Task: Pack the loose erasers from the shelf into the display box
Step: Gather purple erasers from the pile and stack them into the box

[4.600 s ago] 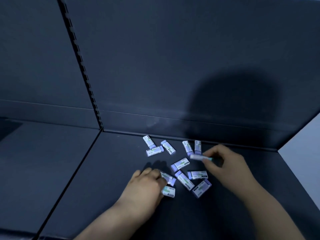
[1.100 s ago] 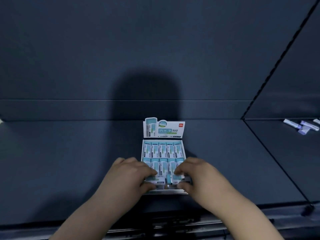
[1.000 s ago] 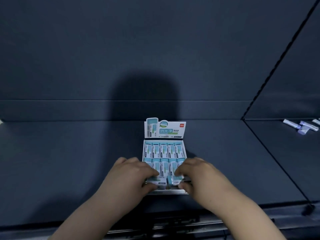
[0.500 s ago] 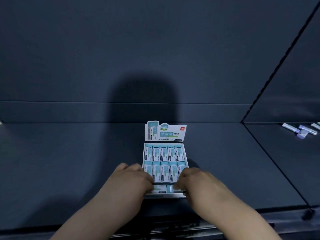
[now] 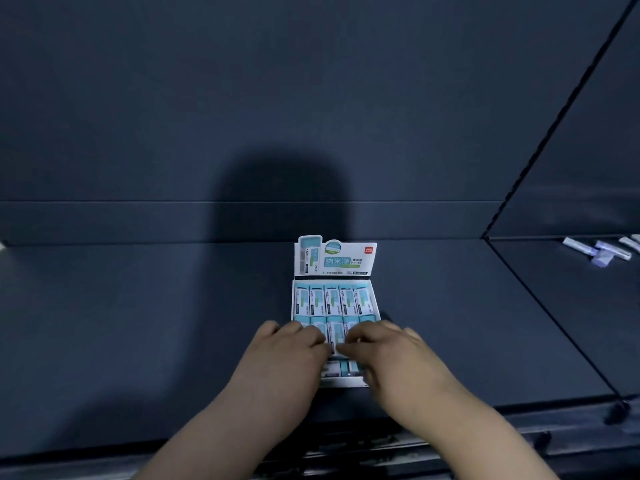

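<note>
Head-camera view, looking forward and down at a dark blue-grey shelf [image 5: 138, 323] with a back panel of the same colour.

A white cardboard display box [image 5: 376, 308] with an upright printed header card lies open near the front edge of the shelf, at the centre of the view. It holds teal-and-white sleeved rectangular erasers [image 5: 332, 301] packed side by side. The far row of five is fully visible. The middle row is partly covered by the fingers. A few pieces of a near row show in the gap between the two wrists, just behind the box's front wall.

The left hand [image 5: 287, 355] and the right hand [image 5: 388, 351] rest palm-down over the near half of the box. Their fingers are bent and their tips almost meet above the middle row. The fingertips lie on the packed erasers. Whether either hand pinches an eraser or only presses on the row cannot be told, since the knuckles hide the tips.

A dark seam [image 5: 554, 313] runs diagonally across the shelf on the right and separates a neighbouring section. There, well apart from the box, several loose white-and-lilac erasers [image 5: 601, 251] lie scattered near the back panel at the right edge of the view.

The person's shadow [image 5: 280, 202] falls on the back panel directly behind the box.
</note>
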### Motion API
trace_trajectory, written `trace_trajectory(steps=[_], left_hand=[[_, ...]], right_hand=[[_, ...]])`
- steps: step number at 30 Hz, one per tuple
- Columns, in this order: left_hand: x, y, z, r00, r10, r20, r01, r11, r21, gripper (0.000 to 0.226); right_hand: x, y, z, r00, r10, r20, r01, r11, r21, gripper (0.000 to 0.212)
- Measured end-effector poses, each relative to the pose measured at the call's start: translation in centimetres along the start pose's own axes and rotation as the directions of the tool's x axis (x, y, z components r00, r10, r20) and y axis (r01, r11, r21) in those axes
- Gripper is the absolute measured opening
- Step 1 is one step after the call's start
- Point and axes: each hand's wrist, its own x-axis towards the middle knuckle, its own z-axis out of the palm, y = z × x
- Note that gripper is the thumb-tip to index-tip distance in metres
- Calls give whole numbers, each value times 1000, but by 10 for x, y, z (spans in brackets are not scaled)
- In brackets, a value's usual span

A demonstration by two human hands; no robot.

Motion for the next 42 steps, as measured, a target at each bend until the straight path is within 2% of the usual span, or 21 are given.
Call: trace_trajectory(steps=[4,9,13,17,24,30,36,42], left_hand=[[0,1,0,1000,-11,-2,11,1000,8,28],[5,2,-4,996,-21,-89,22,1000,15,12],[18,11,-11,987,-31,-156,34,999,22,25],[41,32,-16,983,-32,-182,41,998,49,32],[98,92,-2,987,-56,-150,65,997,52,45],[165,169,11,989,-101,-111,105,994,34,51],[220,241,26,982,-179,-65,179,984,-10,57],[240,281,39,973,-229,-25,228,973,-32,60]], right_hand=[[1,1,1,999,29,-44,-27,999,40,44],[0,6,0,999,-2,-49,7,993,121,54],[-5,14,-8,986,51,-157,-28,989,148,41],[-13,37,-20,981,84,-178,-59,989,138,36],[-43,113,-42,978,150,-145,-129,981,146,42],[-79,209,-73,981,180,-73,-173,980,95,54],[-106,293,-93,987,160,0,-160,986,45,57],[-121,334,-94,988,132,77,-135,990,36,59]])
